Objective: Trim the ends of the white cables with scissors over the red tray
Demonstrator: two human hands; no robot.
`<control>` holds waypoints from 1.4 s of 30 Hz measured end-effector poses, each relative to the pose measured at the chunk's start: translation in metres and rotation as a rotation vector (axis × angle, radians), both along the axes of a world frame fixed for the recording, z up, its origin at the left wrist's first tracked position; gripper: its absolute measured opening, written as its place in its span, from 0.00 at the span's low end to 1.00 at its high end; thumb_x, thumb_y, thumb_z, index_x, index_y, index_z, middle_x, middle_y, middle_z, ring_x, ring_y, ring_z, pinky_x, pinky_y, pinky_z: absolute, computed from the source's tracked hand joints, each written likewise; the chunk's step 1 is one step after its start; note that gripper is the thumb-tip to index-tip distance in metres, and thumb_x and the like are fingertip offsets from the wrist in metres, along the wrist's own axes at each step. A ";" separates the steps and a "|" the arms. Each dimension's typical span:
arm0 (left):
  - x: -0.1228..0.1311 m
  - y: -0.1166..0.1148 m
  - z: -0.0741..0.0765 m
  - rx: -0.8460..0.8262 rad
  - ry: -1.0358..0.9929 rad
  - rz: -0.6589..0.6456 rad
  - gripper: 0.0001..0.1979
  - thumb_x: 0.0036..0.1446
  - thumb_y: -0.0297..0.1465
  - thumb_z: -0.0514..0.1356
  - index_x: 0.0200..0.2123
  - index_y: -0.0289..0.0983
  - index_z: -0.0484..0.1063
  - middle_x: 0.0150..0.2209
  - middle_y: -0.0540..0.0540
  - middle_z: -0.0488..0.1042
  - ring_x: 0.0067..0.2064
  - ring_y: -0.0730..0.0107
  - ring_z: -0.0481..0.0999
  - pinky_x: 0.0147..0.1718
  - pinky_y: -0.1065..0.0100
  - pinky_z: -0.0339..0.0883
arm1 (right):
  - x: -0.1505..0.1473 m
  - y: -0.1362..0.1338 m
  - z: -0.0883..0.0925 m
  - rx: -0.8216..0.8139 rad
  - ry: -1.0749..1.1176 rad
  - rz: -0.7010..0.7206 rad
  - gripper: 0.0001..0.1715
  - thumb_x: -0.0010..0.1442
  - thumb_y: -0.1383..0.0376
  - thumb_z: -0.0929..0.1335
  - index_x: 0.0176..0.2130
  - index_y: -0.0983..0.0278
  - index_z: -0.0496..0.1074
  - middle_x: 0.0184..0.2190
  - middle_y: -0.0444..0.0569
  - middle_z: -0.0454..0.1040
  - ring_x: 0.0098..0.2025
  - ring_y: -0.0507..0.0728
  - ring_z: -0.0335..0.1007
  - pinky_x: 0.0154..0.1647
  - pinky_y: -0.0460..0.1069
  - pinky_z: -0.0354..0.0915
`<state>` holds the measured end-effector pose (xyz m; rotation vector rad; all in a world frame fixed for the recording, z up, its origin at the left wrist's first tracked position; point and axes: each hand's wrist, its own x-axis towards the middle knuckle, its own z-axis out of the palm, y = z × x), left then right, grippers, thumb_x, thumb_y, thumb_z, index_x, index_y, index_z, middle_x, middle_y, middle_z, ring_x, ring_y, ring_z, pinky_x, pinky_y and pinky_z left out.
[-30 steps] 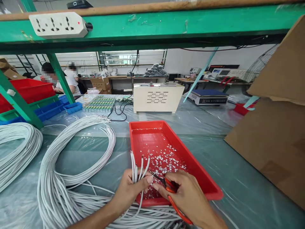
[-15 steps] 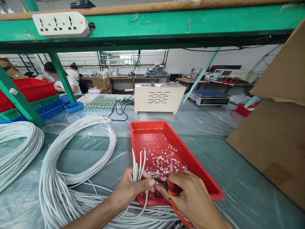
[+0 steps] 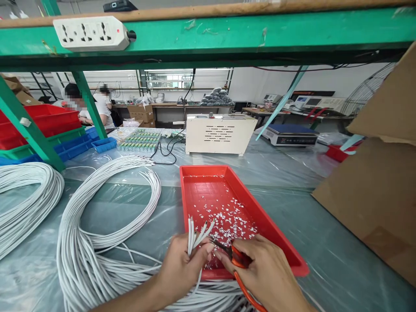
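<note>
My left hand (image 3: 186,264) is closed around several white cables (image 3: 191,236), whose cut ends fan upward above the fingers. In my right hand (image 3: 264,268) is a pair of orange-handled cutting pliers (image 3: 242,260). The dark jaws point left and meet my left thumb and fingertips; whether a cable lies between them is hidden. Both hands are over the near end of a red tray (image 3: 208,171), which holds many small whitish scraps (image 3: 224,219). A thick bundle of white cables (image 3: 74,260) loops on the table to the left and passes under my wrists.
Another cable coil (image 3: 29,208) lies at far left. Behind the tray stand a cream metal box (image 3: 221,134) and a scale (image 3: 289,135). Cardboard (image 3: 370,199) rises at right. A green beam (image 3: 227,34) with a power strip (image 3: 91,34) crosses above. Two people sit in the background.
The cable ends in my left hand have dropped lower and some lean to the right. The pliers stay by my left fingertips. The whole view has shifted slightly.
</note>
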<state>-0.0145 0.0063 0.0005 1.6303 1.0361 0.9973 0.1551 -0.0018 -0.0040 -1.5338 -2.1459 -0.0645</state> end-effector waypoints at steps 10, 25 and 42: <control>-0.007 0.009 0.006 -0.303 -0.268 -0.332 0.17 0.54 0.39 0.54 0.24 0.32 0.71 0.19 0.51 0.60 0.22 0.77 0.57 0.23 0.74 0.51 | 0.004 -0.001 0.008 0.031 0.011 0.125 0.24 0.53 0.56 0.65 0.16 0.63 0.53 0.12 0.38 0.59 0.17 0.49 0.52 0.25 0.44 0.47; -0.002 0.006 0.005 -0.376 -0.354 -0.053 0.07 0.41 0.31 0.65 0.19 0.32 0.73 0.19 0.49 0.72 0.24 0.74 0.68 0.26 0.74 0.60 | 0.002 -0.001 0.005 -0.106 -0.003 0.091 0.25 0.52 0.55 0.65 0.14 0.63 0.52 0.11 0.39 0.57 0.17 0.49 0.53 0.21 0.44 0.48; 0.002 0.005 0.002 -0.270 -0.231 0.125 0.08 0.45 0.31 0.62 0.22 0.30 0.73 0.20 0.48 0.71 0.25 0.73 0.67 0.26 0.74 0.60 | 0.002 -0.001 0.000 -0.477 0.371 -0.008 0.22 0.47 0.57 0.68 0.16 0.62 0.52 0.14 0.37 0.51 0.18 0.49 0.47 0.18 0.43 0.44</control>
